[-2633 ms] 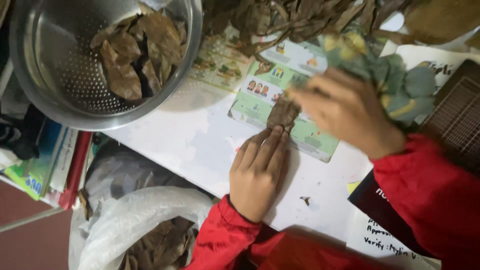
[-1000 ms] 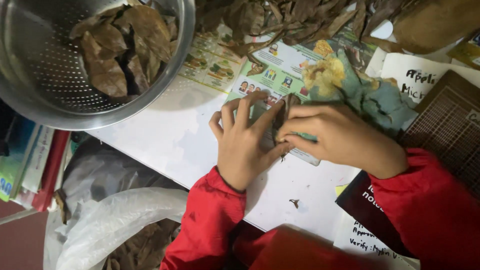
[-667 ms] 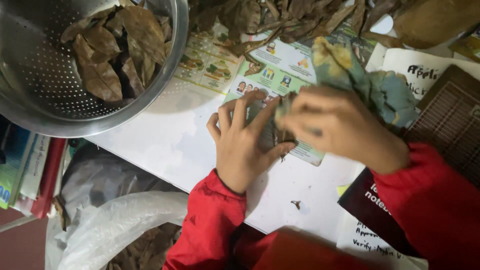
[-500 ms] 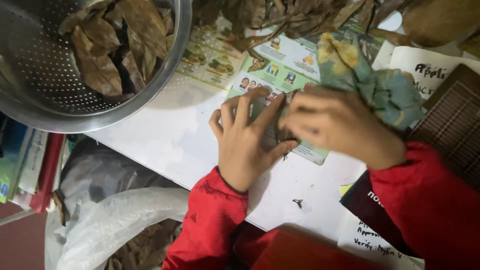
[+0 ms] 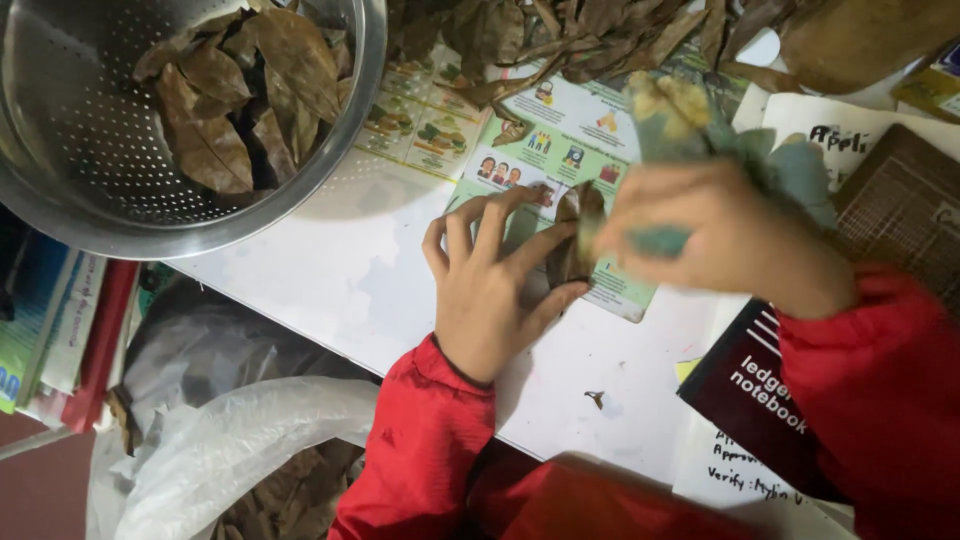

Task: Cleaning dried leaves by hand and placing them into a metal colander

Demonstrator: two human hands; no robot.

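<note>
While a dried brown leaf (image 5: 575, 235) is pinned upright against the white tabletop (image 5: 320, 280) by the spread fingers of the left hand (image 5: 495, 285), a bunched greenish cloth (image 5: 745, 165) is gripped in the blurred right hand (image 5: 725, 245). Wiping appears underway; a gentle stroke seems called for, since the leaf looks curled, brittle and creased.

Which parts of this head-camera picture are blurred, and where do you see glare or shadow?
Head view: the right hand and the green cloth it holds are smeared by motion blur; the left hand and dry leaf are fairly sharp; the metal colander shows soft sheen inside; its shadow falls on the white table.
</note>
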